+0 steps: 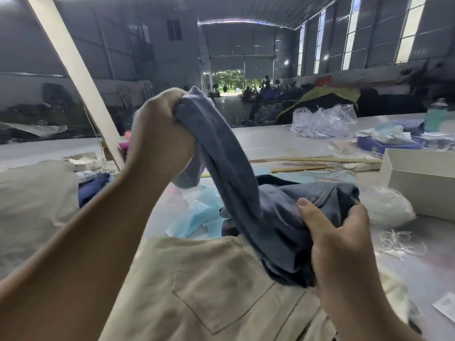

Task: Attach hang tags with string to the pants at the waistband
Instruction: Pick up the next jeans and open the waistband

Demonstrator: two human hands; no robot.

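Two hands hold our blue pants (236,183) above the surface (266,141). Our left hand (160,141) lifts one bunched end high, fingers clamped round the cloth; our right hand (342,237) grips the other bunched end lower, thumb pressed on top. Beige pants (209,286) lie flat beneath them, back pocket up. Loose white strings (398,239) lie just beside our right hand.

A pair of blue-grey pants (236,193) hangs bunched and twisted in mid-air, one end gripped high, the other end gathered low to the right. Beneath them, beige pants (221,286) lie flat with a patch pocket facing up. Loose white strings (398,239) lie to the right.
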